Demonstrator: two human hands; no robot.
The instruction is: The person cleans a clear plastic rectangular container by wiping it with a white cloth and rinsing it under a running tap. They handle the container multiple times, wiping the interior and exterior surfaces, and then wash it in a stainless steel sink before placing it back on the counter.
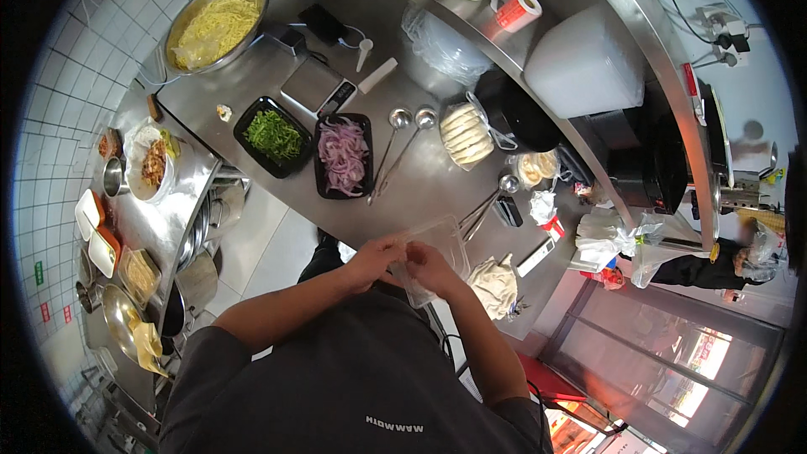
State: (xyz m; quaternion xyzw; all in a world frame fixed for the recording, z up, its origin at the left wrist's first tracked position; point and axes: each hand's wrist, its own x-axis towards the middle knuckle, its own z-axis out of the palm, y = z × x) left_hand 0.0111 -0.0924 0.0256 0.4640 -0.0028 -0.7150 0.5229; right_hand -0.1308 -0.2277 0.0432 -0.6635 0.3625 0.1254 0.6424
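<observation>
Low in front of me, at the steel worktable's near edge, is a clear plastic container [449, 227]. My left hand [373, 261] grips its left side. My right hand [434, 269] is curled against it, with the fingertips of both hands close together and partly hidden. Beyond the hands lie a black tray of sliced red onion [343, 156] and a black tray of chopped green herbs [273, 134]. Two long-handled ladles [406, 139] rest to the right of the onion. A digital scale [319, 86] stands behind the trays.
A steel bowl of yellow noodles [217, 28] sits far left. To the right are a bag of pale rolls [466, 135], metal tongs or spoons [482, 211] and a crumpled cloth [493, 287]. A steel shelf [536, 91] overhangs the back. A side counter [183, 202] holds several containers. Another person [700, 265] is at far right.
</observation>
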